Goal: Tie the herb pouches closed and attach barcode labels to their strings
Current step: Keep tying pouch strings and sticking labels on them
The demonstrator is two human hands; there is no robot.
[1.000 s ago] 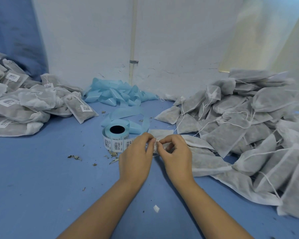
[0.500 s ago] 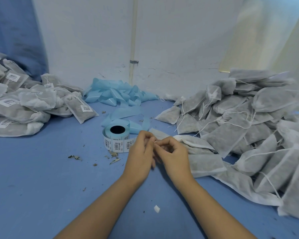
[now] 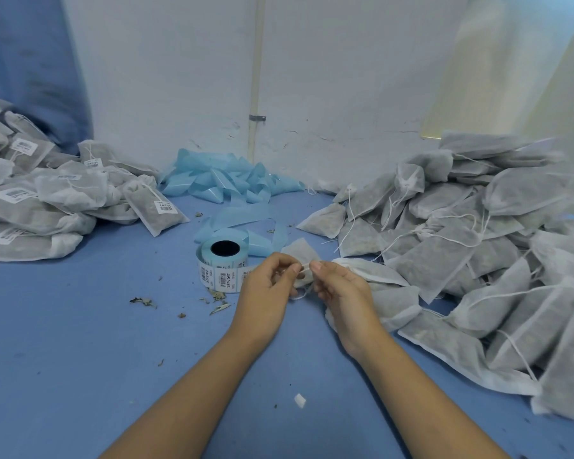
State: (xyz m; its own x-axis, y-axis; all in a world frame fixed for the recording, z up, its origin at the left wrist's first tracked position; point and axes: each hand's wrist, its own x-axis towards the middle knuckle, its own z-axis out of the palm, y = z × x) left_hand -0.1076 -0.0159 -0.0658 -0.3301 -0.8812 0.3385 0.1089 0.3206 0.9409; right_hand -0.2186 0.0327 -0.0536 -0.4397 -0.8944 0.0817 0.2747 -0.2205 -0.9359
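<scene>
Blue counter [image 3: 80,326], scattered with dry herb crumbs [image 3: 143,301] and one small white scrap [image 3: 300,400]. Left hand [image 3: 265,293] and right hand [image 3: 342,293] close together over the middle, fingertips nearly meeting, each pinching the thin white string [image 3: 304,268] of a pouch [image 3: 388,293] (fingers curled, thumbs pressed to forefingers). String loop hanging slack between the hands. Pouch itself lying on the counter just right of the hands, its neck toward the fingers, partly hidden behind the right hand. Label roll [image 3: 222,266] just left of the left hand, lying flat, dark core facing up, barcode labels showing round its side, near the left knuckles. Loose blue backing tape [image 3: 242,217] trailing from the roll to a heap of the same tape [image 3: 226,180] against the white wall [image 3: 328,77]. Unlabelled pouches [image 3: 478,233] piled high on the right, white strings dangling. Labelled pouches [image 3: 63,200] piled on the left, well apart from the hands, barcode stickers visible on several. Knot in the string: cannot tell whether made, too small and half covered by fingers.
</scene>
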